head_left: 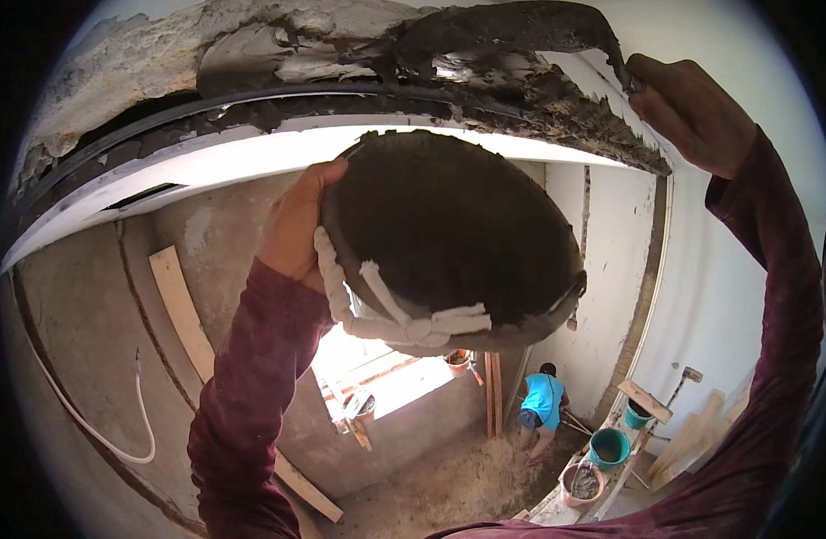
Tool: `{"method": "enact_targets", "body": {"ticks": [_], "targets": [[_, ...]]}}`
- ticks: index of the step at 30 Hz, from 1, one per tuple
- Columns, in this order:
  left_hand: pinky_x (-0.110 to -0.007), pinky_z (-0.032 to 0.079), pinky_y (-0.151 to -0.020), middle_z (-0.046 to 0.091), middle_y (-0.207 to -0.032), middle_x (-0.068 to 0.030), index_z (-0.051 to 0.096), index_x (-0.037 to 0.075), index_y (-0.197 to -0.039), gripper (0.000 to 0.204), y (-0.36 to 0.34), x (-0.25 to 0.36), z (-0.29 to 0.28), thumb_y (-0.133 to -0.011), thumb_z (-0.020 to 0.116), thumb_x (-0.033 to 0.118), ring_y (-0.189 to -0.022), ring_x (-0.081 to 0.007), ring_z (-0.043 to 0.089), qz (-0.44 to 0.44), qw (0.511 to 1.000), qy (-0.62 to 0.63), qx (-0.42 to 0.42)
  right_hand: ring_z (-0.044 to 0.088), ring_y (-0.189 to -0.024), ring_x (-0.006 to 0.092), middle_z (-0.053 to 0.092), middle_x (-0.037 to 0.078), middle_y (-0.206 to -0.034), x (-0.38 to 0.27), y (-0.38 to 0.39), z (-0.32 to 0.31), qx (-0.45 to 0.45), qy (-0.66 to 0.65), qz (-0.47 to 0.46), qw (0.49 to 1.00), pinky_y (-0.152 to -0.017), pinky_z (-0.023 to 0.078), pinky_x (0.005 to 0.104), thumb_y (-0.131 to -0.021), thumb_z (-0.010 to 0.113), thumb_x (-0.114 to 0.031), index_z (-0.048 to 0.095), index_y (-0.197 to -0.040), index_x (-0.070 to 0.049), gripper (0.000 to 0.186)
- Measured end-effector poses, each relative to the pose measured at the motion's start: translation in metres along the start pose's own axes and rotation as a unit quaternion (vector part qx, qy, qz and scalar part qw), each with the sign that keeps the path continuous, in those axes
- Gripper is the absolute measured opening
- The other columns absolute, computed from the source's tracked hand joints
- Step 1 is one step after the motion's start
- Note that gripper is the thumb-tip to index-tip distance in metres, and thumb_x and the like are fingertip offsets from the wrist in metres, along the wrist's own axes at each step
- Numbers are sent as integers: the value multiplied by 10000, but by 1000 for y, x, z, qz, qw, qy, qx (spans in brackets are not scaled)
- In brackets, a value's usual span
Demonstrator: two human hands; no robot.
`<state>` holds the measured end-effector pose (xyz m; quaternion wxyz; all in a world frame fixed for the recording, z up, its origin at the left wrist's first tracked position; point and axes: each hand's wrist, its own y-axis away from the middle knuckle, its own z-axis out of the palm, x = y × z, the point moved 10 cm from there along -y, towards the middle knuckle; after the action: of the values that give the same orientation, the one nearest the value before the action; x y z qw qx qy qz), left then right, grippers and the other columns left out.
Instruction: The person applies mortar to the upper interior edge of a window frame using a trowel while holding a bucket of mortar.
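Observation:
My left hand (pixel 294 220) is closed on the left rim of a large, dark round mortar pan (pixel 449 225), raised in front of me. A pale strip of cloth or cord (pixel 413 328) is tied in a knot along its near edge. Above and to the right, my right hand (pixel 691 112) grips what looks like a trowel (pixel 630 83), its blade hard to tell from the dark mortar around it. That hand is at the right end of a rough overhead beam (pixel 144 81), where dark wet mortar (pixel 503 36) clings.
Far below, a person in a blue top (pixel 543 400) bends over near the wall. Teal buckets (pixel 609 446) and a bucket of grey mortar (pixel 581 483) stand on planks at lower right. A white hose (pixel 144 454) hangs at left; a long board (pixel 181 314) leans nearby.

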<state>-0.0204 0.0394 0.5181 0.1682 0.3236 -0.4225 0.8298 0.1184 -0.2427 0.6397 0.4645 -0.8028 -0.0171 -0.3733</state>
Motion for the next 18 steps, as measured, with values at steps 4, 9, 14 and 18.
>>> {"method": "enact_targets", "body": {"ticks": [4, 9, 14, 18], "targets": [[-369, 562, -767, 668, -929, -126, 599, -1, -1022, 219, -13, -2, 9, -901, 545, 172, -819, -246, 657, -49, 995, 53, -61, 509, -595, 263, 529, 158, -659, -3, -3, 3, -48, -43, 47, 997, -600, 407, 389, -957, 482, -247, 553, -1022, 23, 286], [-399, 556, -801, 669, -955, -133, 601, 2, -1027, 247, -16, -8, 36, -917, 502, 199, -854, -267, 653, -91, 977, 101, -162, 499, -501, 309, 486, 167, -573, -13, 5, 10, -39, -97, 87, 991, -540, 391, 410, -951, 461, -276, 526, -859, 21, 318], [-400, 552, -810, 663, -962, -140, 598, -4, -1020, 245, -30, -7, 36, -922, 495, 195, -845, -268, 647, -73, 980, 120, -144, 509, -515, 341, 494, 179, -574, -8, 19, 11, -51, -83, 116, 988, -547, 397, 432, -951, 470, -212, 525, -892, 6, 232], [-381, 553, -799, 655, -951, -141, 593, -8, -1007, 215, -34, -7, 39, -918, 513, 170, -849, -260, 642, -51, 976, 143, -154, 518, -552, 377, 502, 188, -583, -19, 29, 4, -47, -34, 107, 993, -562, 392, 453, -955, 482, -212, 519, -917, -3, 216]]}}
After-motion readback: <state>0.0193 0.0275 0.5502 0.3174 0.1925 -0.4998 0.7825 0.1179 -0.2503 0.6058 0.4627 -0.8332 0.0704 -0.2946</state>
